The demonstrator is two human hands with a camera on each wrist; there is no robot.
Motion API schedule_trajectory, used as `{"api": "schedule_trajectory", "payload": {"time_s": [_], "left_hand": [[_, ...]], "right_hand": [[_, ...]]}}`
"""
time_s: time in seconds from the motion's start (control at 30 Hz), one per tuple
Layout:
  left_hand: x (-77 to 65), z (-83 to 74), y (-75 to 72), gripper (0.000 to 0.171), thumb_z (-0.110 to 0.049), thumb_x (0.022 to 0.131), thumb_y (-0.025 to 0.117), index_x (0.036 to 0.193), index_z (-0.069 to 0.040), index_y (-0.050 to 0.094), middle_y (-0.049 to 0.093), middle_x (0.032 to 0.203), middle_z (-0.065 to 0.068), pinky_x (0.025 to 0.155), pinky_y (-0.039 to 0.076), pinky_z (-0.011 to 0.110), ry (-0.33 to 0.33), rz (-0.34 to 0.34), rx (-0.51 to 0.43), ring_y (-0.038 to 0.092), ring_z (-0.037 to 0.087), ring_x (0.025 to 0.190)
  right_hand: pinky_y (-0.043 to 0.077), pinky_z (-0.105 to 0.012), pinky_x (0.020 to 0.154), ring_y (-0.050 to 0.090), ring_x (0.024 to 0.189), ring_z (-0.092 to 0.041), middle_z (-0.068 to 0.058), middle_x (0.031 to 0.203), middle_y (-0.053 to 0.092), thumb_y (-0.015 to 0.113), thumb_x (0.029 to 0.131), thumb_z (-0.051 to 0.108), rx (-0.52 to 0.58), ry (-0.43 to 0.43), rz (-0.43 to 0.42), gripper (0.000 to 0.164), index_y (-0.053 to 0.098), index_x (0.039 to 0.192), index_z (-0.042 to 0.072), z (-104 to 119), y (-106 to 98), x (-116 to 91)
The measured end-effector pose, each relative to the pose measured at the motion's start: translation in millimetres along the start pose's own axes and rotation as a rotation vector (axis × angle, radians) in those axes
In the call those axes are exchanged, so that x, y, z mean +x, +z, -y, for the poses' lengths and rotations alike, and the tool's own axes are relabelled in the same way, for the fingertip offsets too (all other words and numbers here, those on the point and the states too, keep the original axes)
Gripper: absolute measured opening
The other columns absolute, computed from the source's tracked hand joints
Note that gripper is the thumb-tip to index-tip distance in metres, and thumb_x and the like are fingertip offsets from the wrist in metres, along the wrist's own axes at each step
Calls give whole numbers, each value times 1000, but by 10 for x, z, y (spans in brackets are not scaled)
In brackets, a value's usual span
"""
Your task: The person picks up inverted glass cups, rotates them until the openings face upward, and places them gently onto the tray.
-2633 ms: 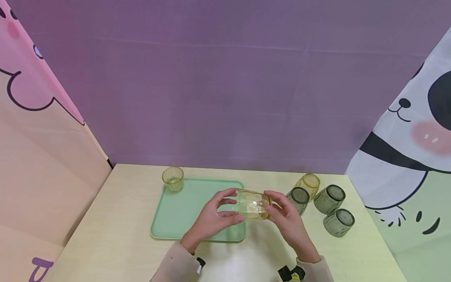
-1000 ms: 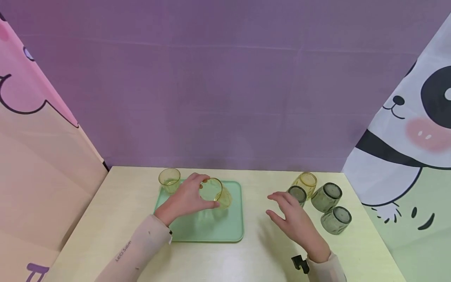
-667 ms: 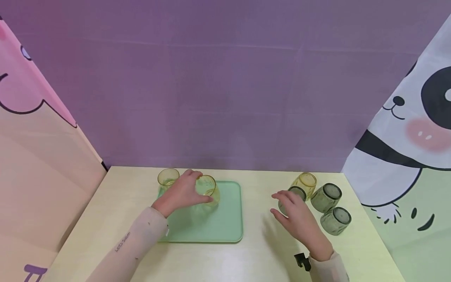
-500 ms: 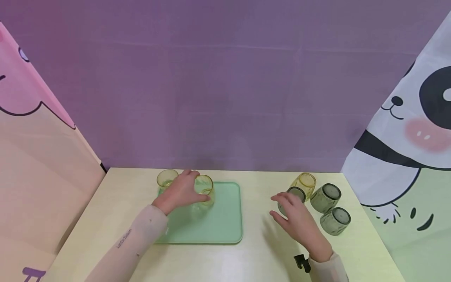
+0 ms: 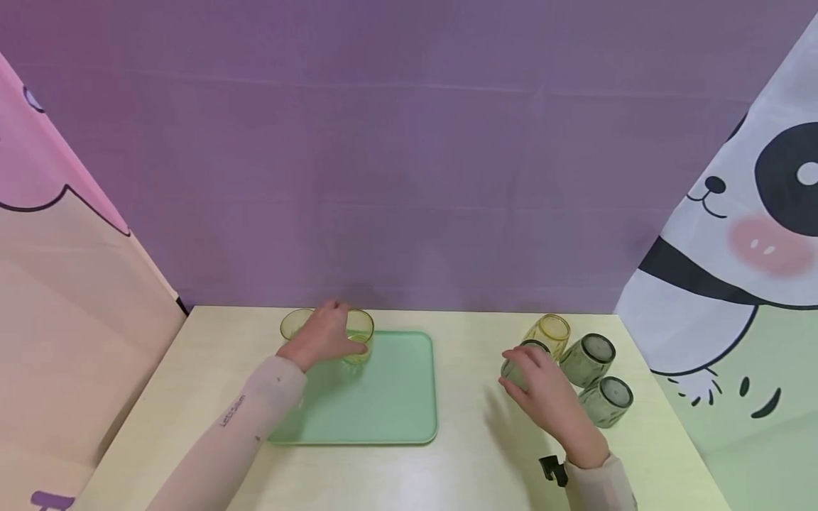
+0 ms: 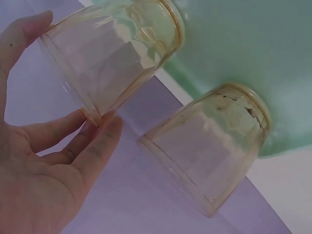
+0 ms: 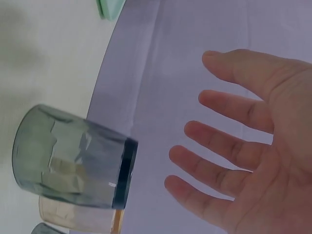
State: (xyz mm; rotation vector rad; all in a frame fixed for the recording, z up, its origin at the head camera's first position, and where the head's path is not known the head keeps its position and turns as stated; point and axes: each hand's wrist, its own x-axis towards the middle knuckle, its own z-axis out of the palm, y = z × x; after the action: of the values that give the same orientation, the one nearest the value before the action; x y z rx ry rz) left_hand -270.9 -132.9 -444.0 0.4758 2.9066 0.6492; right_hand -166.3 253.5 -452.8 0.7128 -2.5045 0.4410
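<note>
My left hand (image 5: 322,335) grips an upright yellow glass tumbler (image 6: 112,58) near its rim, thumb on one side and fingertips on the other. Its base is at the back left of the green tray (image 5: 377,415); whether it touches the tray I cannot tell. A second upright yellow tumbler (image 6: 209,146) stands beside it at the tray's corner, partly hidden by the hand in the head view. My right hand (image 5: 546,390), fingers spread and holding nothing, is close to a grey-green tumbler (image 7: 73,156) that stands upside down.
Behind that tumbler, an upside-down yellow tumbler (image 5: 551,332) stands at the table's right. Two more grey-green tumblers, one farther back (image 5: 589,357) and one nearer (image 5: 607,402), are also upside down. A purple cloth (image 5: 409,177) hangs behind the pale table (image 5: 466,461).
Both hands held the yellow tumbler sideways; now only the left has it, turned upright and carried left to beside the other tumbler. The right hand let go and moved right toward the grey-green tumblers.
</note>
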Motion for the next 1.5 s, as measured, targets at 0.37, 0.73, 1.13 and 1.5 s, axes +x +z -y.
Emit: {"api": "schedule_trajectory", "payload": {"time_s": [0.37, 0.73, 1.13, 1.5], "left_hand": [[44, 69, -50, 82, -37, 79, 83, 134, 14, 50, 48, 135, 31, 99, 46, 53, 5, 11, -1, 48, 43, 123], [64, 98, -84, 84, -31, 83, 81, 140, 16, 42, 40, 143, 33, 107, 39, 55, 19, 48, 2, 39, 46, 133], [-85, 55, -83, 94, -37, 84, 81, 149, 11, 33, 35, 148, 31, 109, 35, 59, 27, -10, -30, 31, 47, 138], [-535, -209, -39, 82, -39, 83, 80, 148, -4, 44, 42, 148, 17, 101, 44, 58, 87, -188, -108, 41, 40, 135]], "right_hand": [[52, -55, 84, 61, 101, -41, -21, 112, 62, 85, 81, 11, 2, 131, 75, 39, 67, 113, -2, -134, 3, 11], [53, -57, 77, 60, 96, -44, -25, 111, 61, 85, 79, 8, -31, 123, 54, 42, 65, 114, -3, -232, 29, 16], [51, -61, 79, 57, 98, -49, -27, 113, 59, 85, 80, 11, -56, 184, 102, 44, 64, 117, -2, -304, 105, -3], [50, -64, 81, 55, 98, -55, -33, 118, 55, 84, 80, 12, -74, 231, 128, 51, 61, 122, -5, -360, 139, -9]]}}
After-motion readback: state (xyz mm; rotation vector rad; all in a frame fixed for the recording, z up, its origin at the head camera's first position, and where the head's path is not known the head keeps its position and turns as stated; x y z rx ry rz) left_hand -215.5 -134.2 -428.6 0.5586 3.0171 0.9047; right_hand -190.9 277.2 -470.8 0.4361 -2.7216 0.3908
